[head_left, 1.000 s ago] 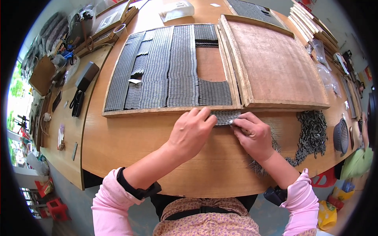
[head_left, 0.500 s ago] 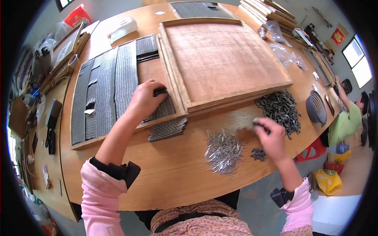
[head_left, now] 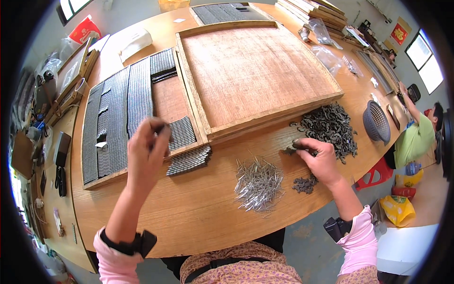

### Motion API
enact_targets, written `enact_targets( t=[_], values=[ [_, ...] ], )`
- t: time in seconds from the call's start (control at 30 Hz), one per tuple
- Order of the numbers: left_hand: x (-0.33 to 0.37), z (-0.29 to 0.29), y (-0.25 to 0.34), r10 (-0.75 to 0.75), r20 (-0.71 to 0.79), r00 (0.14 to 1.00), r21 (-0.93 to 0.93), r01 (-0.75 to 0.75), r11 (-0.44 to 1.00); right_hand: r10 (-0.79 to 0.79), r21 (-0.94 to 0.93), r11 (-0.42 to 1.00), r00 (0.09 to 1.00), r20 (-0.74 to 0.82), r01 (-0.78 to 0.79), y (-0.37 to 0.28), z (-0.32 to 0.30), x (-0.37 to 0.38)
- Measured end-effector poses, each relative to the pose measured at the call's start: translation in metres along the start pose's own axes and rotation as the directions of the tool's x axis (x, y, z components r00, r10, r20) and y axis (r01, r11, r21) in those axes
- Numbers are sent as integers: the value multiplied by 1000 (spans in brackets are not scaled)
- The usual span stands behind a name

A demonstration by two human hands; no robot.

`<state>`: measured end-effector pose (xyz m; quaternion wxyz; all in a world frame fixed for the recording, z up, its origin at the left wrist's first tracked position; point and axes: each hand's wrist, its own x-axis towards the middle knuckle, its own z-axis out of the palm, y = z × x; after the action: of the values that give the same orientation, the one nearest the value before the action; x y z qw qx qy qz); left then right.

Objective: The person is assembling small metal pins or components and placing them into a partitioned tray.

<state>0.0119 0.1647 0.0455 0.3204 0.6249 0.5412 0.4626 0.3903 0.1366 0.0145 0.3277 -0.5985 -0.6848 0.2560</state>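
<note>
- The left hand [head_left: 146, 146] is above the near edge of the left tray [head_left: 108, 179], fingers curled; it is blurred, so I cannot tell whether it grips anything.
- The right hand [head_left: 322, 160] pinches dark links [head_left: 288, 150] between thumb and fingers, above the tabletop [head_left: 189, 208].
- The loose strip [head_left: 188, 162] lies at the left tray's near edge, just right of the left hand and well left of the right hand.
- The pins [head_left: 259, 183] lie in a heap between the hands, nearer the right one.
- The link pile [head_left: 332, 130] sits just beyond the right hand, with a small cluster [head_left: 305, 184] on its near side.
- The right tray [head_left: 262, 75] lies farther off, against the left tray.
</note>
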Motion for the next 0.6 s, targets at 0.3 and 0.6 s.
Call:
enact_targets(
  t=[0.3, 0.6],
  values=[
    [-115, 6, 15, -352, 219, 910, -257, 402, 879, -191, -365, 908, 978, 81, 207, -12, 10, 8],
    [-145, 30, 24, -424, 404, 811, -330, 561, 759, 113, 551, 795, 954, 276, -254, -73, 50, -36]
  ],
)
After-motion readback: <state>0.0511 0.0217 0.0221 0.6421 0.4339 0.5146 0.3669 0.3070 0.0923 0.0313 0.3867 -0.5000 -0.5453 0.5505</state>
